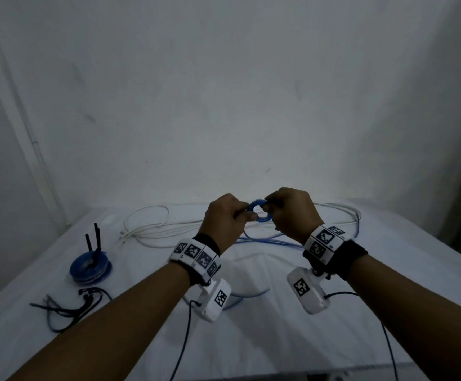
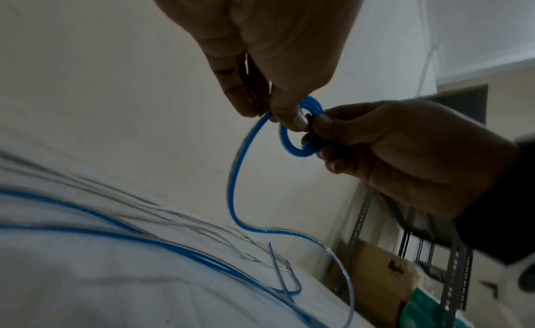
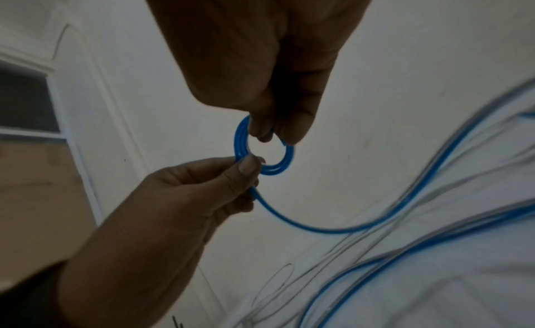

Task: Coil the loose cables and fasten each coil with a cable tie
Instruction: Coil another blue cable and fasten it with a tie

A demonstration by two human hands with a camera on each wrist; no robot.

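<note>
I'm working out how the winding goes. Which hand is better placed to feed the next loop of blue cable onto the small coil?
The left hand, probably: the loose blue cable runs out from its fingertips, while the right hand pinches the far side of the small coil to steady it.

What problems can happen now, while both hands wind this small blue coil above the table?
1. The blue coil is pinched only at its rim by the left hand and right hand; it might spring open.
2. Its loose tail lies among white cables and may snag them.
</note>
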